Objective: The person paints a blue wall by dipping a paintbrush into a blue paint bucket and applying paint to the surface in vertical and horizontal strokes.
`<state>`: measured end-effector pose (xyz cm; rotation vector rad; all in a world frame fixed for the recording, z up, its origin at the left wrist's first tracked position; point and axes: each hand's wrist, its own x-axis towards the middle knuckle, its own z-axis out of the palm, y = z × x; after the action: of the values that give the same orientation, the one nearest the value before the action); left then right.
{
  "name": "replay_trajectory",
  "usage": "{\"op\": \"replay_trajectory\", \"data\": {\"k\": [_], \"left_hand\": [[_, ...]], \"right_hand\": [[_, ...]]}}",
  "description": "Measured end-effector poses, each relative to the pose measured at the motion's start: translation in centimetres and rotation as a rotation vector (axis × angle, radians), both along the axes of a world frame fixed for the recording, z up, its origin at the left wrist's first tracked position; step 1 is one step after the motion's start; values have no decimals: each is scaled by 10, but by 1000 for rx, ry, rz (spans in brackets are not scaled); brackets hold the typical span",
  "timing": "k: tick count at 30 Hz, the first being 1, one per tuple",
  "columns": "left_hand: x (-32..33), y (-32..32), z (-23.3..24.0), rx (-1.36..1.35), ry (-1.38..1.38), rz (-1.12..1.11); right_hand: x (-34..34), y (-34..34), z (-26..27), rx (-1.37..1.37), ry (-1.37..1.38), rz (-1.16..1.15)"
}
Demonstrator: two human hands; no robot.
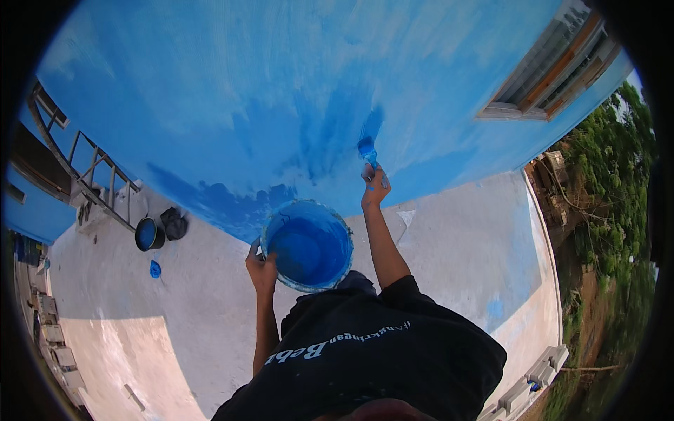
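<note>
My right hand (pixel 375 187) grips the handle of a paintbrush (pixel 367 147) loaded with blue paint. Its bristles rest against the blue wall (pixel 210 89), just below a fresh darker streak. With my left hand (pixel 261 269) I hold a paint bucket (pixel 308 244) by its rim, tilted so that the blue-coated inside shows. Blue paint lies in its bottom. Darker wet patches spread over the lower wall, while paler, thinly covered areas show higher up.
A ladder (pixel 87 173) leans at the left. Near its foot stand a second bucket (pixel 149 234) and a black plastic bag (pixel 174 223), with a blue paint-covered item (pixel 155 269) on the concrete floor (pixel 210 310). A framed window (pixel 547 68) is upper right; concrete blocks (pixel 526 387) line the floor's right edge.
</note>
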<state>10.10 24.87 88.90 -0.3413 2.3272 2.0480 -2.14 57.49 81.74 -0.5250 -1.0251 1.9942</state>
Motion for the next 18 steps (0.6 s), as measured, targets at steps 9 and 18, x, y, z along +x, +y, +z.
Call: {"op": "replay_trajectory", "data": {"k": [9, 18], "left_hand": [[15, -8, -3, 10, 30, 85], [14, 1, -4, 18, 29, 54]], "right_hand": [[-9, 16, 5, -161, -103, 36], [8, -2, 58, 24, 79, 54]]}}
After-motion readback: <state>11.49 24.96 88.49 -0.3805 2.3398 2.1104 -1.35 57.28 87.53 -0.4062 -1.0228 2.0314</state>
